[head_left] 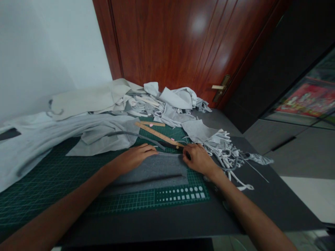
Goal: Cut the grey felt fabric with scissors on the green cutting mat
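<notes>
A piece of grey fabric (162,167) lies on the green cutting mat (131,200), with a dark line running along its lower part. My left hand (140,155) has its fingers together at the fabric's far edge, closed on it; the thumb is hidden. At the right end of that edge, my right hand (199,159) is closed on black-handled scissors (172,145). A black handle loop shows at its fingers, and the blades point left along the edge. Just beyond, a grey strip (136,134) curves toward the scissors, and a wooden ruler (157,134) lies slantwise.
Grey fabric pieces (104,139) spread at the left. Pale offcuts (180,99) are heaped along the back, and a tangle of narrow strips (227,153) sits at the right. Behind the table (261,205) stand a wooden door (167,42) and a dark cabinet (295,150).
</notes>
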{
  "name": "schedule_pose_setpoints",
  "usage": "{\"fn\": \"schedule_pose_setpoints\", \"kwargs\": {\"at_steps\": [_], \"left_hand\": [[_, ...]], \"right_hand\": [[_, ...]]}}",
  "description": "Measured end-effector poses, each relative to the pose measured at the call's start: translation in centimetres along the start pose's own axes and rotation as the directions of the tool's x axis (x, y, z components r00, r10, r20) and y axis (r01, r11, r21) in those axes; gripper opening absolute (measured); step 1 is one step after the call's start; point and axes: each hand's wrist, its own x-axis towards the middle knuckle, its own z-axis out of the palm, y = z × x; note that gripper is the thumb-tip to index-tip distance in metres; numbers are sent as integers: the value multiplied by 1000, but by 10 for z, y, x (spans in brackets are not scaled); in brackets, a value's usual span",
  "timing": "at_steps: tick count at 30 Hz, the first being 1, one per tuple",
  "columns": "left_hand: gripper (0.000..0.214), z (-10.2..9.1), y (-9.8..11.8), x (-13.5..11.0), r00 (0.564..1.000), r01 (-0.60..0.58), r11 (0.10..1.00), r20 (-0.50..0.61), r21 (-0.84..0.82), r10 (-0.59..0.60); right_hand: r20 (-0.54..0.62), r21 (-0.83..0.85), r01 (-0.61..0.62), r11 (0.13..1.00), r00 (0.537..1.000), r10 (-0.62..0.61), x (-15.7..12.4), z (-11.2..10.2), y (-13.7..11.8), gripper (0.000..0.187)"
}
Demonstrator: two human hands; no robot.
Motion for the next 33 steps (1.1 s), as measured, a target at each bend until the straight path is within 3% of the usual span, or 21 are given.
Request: {"fn": "schedule_pose_setpoints", "kwargs": {"at_steps": [2, 6, 8, 11, 14, 17, 22, 28, 30, 33], "left_hand": [[39, -5, -8, -3, 1000, 7, 1000, -13, 18, -7], [32, -19, -13, -5, 999, 31, 993, -37, 110, -27], [34, -22, -3, -1, 994, 82, 991, -87, 109, -73], [32, -16, 26, 10, 976, 126, 992, -179, -5, -125], [31, -1, 53, 22, 980, 126, 989, -142, -80, -137], [29, 10, 64, 35, 971, 175, 972, -134, -156, -196], [30, 12, 61, 52, 949, 206, 925, -165, -321, -268], [43, 23, 55, 55, 935, 208, 882, -180, -424, -306], [44, 27, 54, 50, 934, 206, 881, -182, -425, -306], [44, 27, 51, 41, 930, 204, 880, -196, -429, -311]], "right_hand": [[-26, 218, 51, 975, 999, -46, 3, 2, 1, 9], [-62, 612, 139, 779, 990, -128, 8, 12, -5, 17], [-32, 732, 119, 670, 990, -140, 9, 19, -13, 22], [85, 884, -5, 467, 985, -150, 9, 26, -22, 34], [102, 930, -45, 365, 985, -141, 9, 27, -26, 42], [57, 920, -17, 391, 994, -90, 11, 23, -22, 39], [-45, 880, 46, 473, 999, -14, 16, 23, -13, 35], [-68, 851, 113, 513, 992, -105, 17, 21, -11, 34], [-65, 785, 135, 604, 988, -138, 15, 12, -8, 32], [-94, 508, 99, 855, 994, -58, 8, -3, 3, 26]]}}
